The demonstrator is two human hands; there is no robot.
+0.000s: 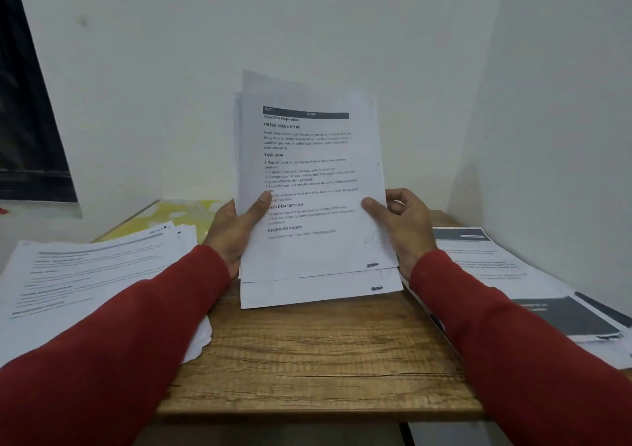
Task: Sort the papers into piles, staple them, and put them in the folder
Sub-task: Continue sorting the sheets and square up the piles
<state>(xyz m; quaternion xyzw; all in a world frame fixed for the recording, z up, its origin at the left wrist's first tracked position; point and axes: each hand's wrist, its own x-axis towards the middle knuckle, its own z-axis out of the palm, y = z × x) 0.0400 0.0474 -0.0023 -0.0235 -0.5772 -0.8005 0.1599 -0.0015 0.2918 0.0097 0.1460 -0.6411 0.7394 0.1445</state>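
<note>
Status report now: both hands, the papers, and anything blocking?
Left hand and right hand grip held sheaf, upright above wooden table. Left pile, right pile flank it. No stapler visible.

Printed on the top sheet (309,185) of the held stack: subtitle "Guest Tray Preparation" under a dark header bar, its white lettering too blurred to read. Bold headings below, top to bottom: "INITIAL SCENE SETUP", "TASK GOAL", "TASK DESCRIPTION" with first letter hidden behind a thumb, "REQUIRED PROPS". Numbered steps 1 to 4 under "TASK GOAL", body wording only partly legible. Possibly "SECTION" on a sheet corner in the left pile (95,274). Print on the right pile (506,267) unreadable.
</note>
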